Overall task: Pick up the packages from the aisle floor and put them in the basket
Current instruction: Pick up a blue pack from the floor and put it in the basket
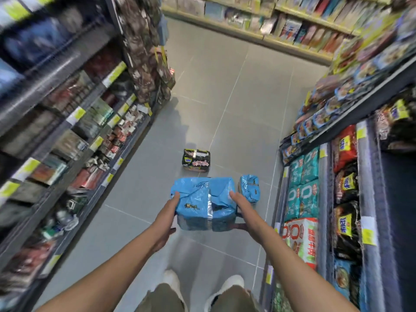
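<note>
Large blue package: the large blue package is held between both hands in front of the person, over the aisle floor; a silvery band of tape runs across its middle.
Left hand: the left hand grips the package's left end, thumb lying on the top face and fingers curled under the lower edge.
Right hand: the right hand clasps the right end the same way, thumb on top, fingers tucked beneath (only their tips show under the wrapper).
Small blue package: the small blue package lies on the floor just beside the held one, on its right, close to the foot of the right shelves.
Black package: the black package lies on the floor further down the aisle, well apart from both hands, with red lettering on its face.
Right shelves: stacked with noodle packs in teal, red, black and white wrappers, with yellow price tags along the rails.
Left shelves: the left shelves are blurred; boxes and yellow tags can be made out, nothing finer.
Far shelf: a far shelf of goods crosses the end of the aisle.
Feet: two white shoes and olive trousers show at the bottom edge.
</note>
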